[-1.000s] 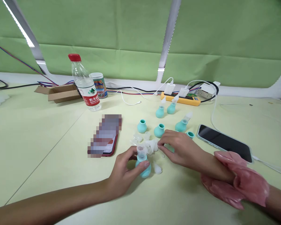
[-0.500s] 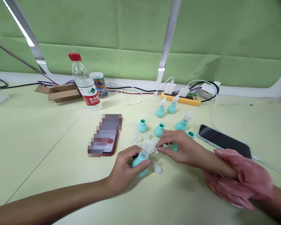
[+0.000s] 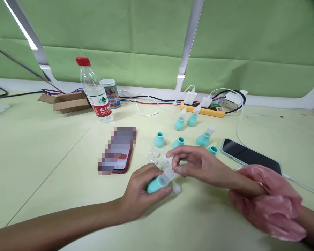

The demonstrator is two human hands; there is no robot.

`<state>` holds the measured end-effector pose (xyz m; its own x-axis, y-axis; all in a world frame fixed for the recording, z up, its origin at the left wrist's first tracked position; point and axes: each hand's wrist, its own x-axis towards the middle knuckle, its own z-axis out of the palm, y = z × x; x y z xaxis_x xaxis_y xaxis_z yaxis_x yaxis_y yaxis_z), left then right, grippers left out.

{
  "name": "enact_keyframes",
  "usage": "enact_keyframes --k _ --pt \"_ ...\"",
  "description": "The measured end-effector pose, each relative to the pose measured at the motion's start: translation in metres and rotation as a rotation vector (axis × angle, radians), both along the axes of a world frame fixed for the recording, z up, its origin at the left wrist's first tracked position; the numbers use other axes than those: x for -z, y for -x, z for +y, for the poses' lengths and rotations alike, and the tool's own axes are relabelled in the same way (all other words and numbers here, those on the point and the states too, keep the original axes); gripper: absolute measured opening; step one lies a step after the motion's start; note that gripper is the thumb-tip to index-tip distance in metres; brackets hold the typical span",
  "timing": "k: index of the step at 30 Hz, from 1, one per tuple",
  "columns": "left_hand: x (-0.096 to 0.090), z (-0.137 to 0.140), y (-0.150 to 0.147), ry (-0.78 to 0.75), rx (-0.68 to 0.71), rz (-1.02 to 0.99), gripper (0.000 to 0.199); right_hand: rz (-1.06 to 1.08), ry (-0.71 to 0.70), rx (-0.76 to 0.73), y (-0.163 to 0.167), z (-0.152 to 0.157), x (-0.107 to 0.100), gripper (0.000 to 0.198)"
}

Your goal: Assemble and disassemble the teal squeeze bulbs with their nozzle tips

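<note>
My left hand (image 3: 141,184) is wrapped around a teal nasal aspirator bulb (image 3: 154,186), tilted so its neck leans to the right. A clear plastic collar (image 3: 169,174) sits at the neck. Just above and right of it, my right hand (image 3: 193,162) has its fingers curled in, thumb close to them; whatever they hold, if anything, is hidden. Loose translucent parts (image 3: 154,153) lie in a small pile behind the hands, partly covered by them. A single white nozzle tip (image 3: 176,187) rests beside the held bulb.
Open teal bulbs (image 3: 159,139) and assembled aspirators (image 3: 203,138) stand farther back. A red-cased phone (image 3: 124,158) lies left, another phone (image 3: 251,156) right. Behind are a water bottle (image 3: 102,104), a can (image 3: 111,93), a cardboard box (image 3: 72,103) and a yellow power strip (image 3: 211,110).
The held bulb has tipped over further to the right in my left hand. My right hand has come away from the loose parts, its fingers curling more, close to the collar.
</note>
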<state>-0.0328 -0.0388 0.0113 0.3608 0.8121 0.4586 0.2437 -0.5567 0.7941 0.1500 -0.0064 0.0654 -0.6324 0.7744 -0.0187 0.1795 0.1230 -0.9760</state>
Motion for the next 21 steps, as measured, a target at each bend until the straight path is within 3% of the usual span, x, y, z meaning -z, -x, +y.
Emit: enact_keyframes --k 2,4,6,8,10,14,16,21 --pt "0.0 0.0 -0.001 -0.008 -0.044 0.057 0.011 -0.101 -0.247 0.068 0.003 -0.006 0.003 0.032" --pt "0.001 -0.001 -0.002 -0.013 -0.056 0.106 0.012 -0.206 -0.455 0.049 0.005 -0.011 0.008 0.03" --pt "0.001 -0.001 -0.003 -0.026 -0.061 0.142 0.013 -0.256 -0.584 0.019 0.005 -0.013 0.015 0.024" --pt "0.001 -0.001 -0.004 -0.031 -0.065 0.168 0.013 -0.251 -0.607 0.031 0.006 -0.013 0.021 0.021" --pt "0.001 -0.001 -0.003 -0.021 -0.052 0.186 0.014 -0.222 -0.498 0.041 0.006 -0.011 0.024 0.021" --pt "-0.001 -0.001 -0.001 -0.021 0.016 0.192 0.018 -0.095 -0.056 0.011 0.01 -0.01 0.024 0.023" --pt "-0.002 -0.001 0.0 -0.022 0.036 0.185 0.018 -0.026 0.093 0.03 0.012 -0.011 0.022 0.026" --pt "-0.002 -0.001 0.0 -0.046 0.058 0.145 0.015 0.067 0.208 0.055 0.015 -0.012 0.021 0.026"
